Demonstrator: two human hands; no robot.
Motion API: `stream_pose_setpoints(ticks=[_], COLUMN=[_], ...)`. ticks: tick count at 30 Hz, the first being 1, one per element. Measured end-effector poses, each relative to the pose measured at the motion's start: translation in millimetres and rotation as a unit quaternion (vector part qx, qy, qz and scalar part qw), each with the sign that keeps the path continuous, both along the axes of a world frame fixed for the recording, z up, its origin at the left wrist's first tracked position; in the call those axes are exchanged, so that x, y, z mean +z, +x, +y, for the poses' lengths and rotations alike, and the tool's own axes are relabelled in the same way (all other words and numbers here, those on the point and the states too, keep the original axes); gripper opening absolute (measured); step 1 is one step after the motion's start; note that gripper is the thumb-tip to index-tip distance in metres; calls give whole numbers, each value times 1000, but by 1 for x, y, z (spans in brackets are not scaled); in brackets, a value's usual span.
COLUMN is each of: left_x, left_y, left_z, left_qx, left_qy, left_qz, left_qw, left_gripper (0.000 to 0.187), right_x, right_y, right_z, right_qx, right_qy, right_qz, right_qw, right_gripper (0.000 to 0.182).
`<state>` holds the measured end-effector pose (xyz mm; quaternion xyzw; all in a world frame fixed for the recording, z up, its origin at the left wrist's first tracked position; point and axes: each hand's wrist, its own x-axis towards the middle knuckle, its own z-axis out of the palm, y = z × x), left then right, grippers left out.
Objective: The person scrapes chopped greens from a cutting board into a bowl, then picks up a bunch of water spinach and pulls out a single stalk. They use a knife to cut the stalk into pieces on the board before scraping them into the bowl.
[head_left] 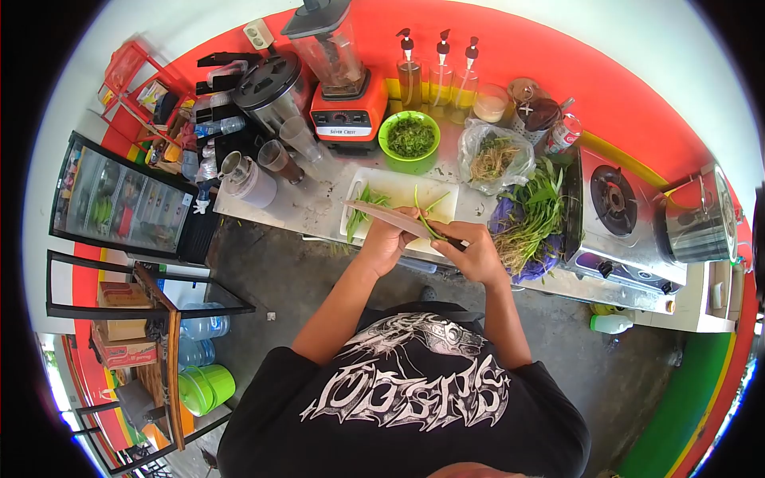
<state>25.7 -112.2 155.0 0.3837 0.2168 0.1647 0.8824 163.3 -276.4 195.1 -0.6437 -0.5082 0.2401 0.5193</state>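
Observation:
My right hand (470,251) is wrapped round the handle of a knife (388,215), whose blade points left over a white cutting board (358,177). Close beside it, my left hand (388,241) has its fingers closed at the green stems (430,213), just by the blade. Cut green leaves (368,205) lie on the board's left part. Behind the board stands a green bowl (409,142) full of chopped greens. A heap of leafy greens with roots (530,219) rests on purple plastic to the right, below a clear bag of root trimmings (494,158).
An orange blender (347,107), pump bottles (441,76) and plastic cups (280,162) stand along the metal counter. At the right is a gas stove (613,203) with a large pot (700,219). A glass-door fridge (119,203) and a shelf with boxes are at the left.

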Motion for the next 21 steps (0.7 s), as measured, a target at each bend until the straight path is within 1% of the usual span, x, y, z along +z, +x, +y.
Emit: stream_pose_setpoints(ticks=[4, 6, 9, 12, 17, 19, 21], left_x=[1, 0, 2, 0, 1, 1, 2], left_y=[1, 2, 1, 1, 1, 1, 2], left_z=[4, 9, 9, 5, -3, -8, -13], left_qx=[12, 10, 9, -4, -1, -4, -17], left_qy=[-7, 47, 51, 43, 34, 39, 23], left_qz=[-8, -3, 0, -28, -21, -21, -14], left_qw=[1000, 999, 999, 999, 999, 999, 999], left_gripper=[20, 19, 16, 15, 13, 13, 14], right_x=[-1, -1, -1, 2, 2, 4, -1], right_y=[-2, -3, -4, -2, -3, -3, -2], right_z=[-2, -3, -4, -6, -9, -10, -10], right_qx=[-3, -3, -3, -3, -9, -17, -18], right_qy=[-4, -5, 3, 6, 13, -8, -6], right_qz=[8, 8, 1, -15, -26, -16, -8], right_qw=[1000, 1000, 1000, 1000, 1000, 1000, 1000], right_gripper=[38, 38, 37, 37, 37, 37, 37])
